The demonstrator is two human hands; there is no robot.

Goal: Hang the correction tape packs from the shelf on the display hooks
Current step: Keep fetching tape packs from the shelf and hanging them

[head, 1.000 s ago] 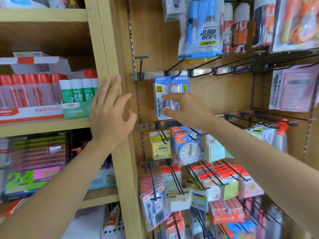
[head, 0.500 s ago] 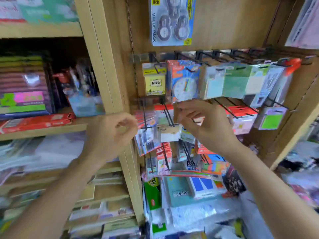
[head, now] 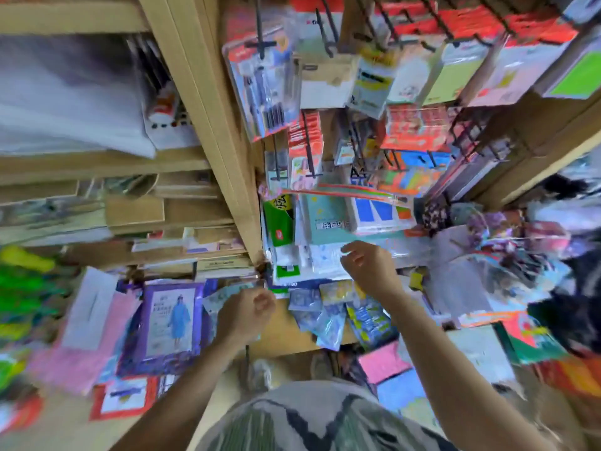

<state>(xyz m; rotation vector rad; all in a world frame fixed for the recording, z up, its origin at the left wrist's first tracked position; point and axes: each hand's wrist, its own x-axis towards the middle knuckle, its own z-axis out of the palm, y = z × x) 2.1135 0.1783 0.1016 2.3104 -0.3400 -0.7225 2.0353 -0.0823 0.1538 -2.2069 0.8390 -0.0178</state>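
Correction tape packs (head: 328, 320), blue, blurred, strewn on wooden shelf (head: 286, 333)

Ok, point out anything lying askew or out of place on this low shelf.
The small blue packs lie in a loose heap on the low wooden shelf, overlapping at odd angles rather than hanging on hooks. Above, the pen pack seems to hang tilted on its hook. Blur hides their labels.

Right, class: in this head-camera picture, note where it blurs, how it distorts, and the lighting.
Head view: motion blur smears everything, worst at the side edges; print on the hanging packs is unreadable. Head view, centre: the left hand and right hand have clear outlines. Head view: the wide lens slants the wooden upright; light is even, without harsh glare.
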